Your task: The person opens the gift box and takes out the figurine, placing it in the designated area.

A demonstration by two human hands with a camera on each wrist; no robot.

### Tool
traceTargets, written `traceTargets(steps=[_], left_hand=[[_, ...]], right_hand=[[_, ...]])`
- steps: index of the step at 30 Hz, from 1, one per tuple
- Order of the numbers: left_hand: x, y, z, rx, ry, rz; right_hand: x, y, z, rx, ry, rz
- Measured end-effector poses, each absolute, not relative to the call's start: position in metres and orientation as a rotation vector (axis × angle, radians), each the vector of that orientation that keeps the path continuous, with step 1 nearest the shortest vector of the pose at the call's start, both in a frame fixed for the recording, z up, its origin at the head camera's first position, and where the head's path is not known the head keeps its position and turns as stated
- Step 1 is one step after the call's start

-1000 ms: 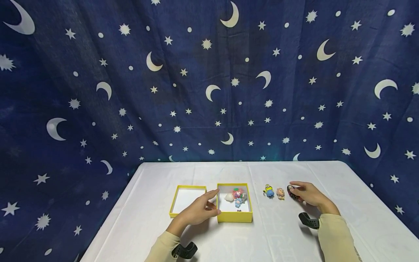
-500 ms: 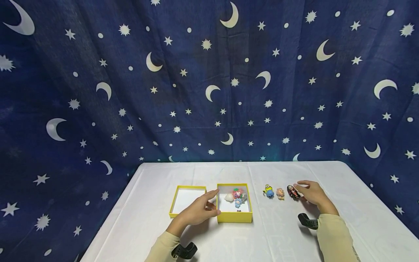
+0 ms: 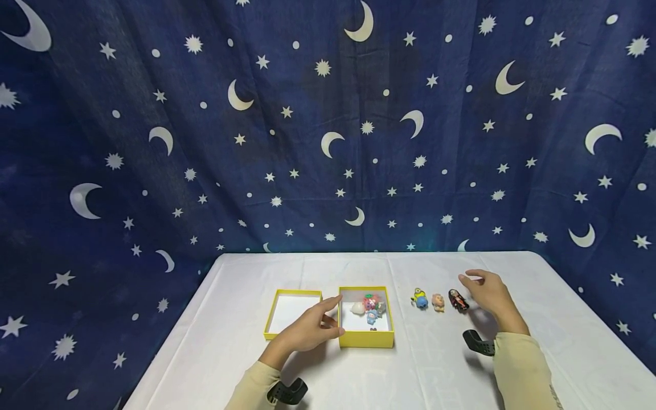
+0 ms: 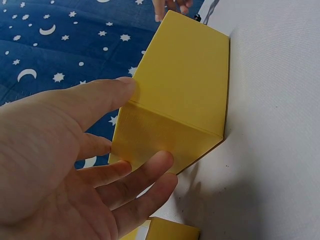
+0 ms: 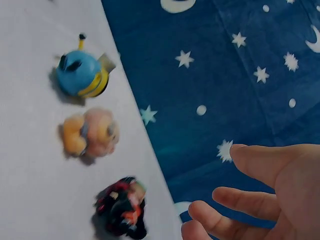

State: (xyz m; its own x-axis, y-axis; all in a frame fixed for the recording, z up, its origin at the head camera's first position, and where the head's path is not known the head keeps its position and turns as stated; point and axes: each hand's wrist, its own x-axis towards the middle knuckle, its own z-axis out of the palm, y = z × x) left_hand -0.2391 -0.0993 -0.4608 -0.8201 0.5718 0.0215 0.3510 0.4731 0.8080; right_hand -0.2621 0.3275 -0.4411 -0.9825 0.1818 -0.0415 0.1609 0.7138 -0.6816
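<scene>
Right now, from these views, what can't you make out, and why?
Head: tiny dark piece in the yellow box, too small to identify.
Left wrist: box's inside, hidden by its walls.
Right wrist: face of the black-and-red figurine, blurred.
Right wrist: right hand, cut off by edges.

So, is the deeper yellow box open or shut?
Open: in the head view, small toys show inside the deeper yellow box, with no lid over it.

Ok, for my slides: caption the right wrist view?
Empty right hand near Minion figurine, pink figurine and black-clad figurine.
</scene>
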Motion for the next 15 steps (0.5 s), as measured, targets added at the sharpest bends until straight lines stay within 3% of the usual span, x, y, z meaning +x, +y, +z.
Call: traceTargets(steps=[15], left_hand=[[-0.241, -0.1, -0.461, 0.787, 2.47, 1.262]], right_hand=[[-0.26, 0.291, -0.426, -0.156, -2.856, 1.102]])
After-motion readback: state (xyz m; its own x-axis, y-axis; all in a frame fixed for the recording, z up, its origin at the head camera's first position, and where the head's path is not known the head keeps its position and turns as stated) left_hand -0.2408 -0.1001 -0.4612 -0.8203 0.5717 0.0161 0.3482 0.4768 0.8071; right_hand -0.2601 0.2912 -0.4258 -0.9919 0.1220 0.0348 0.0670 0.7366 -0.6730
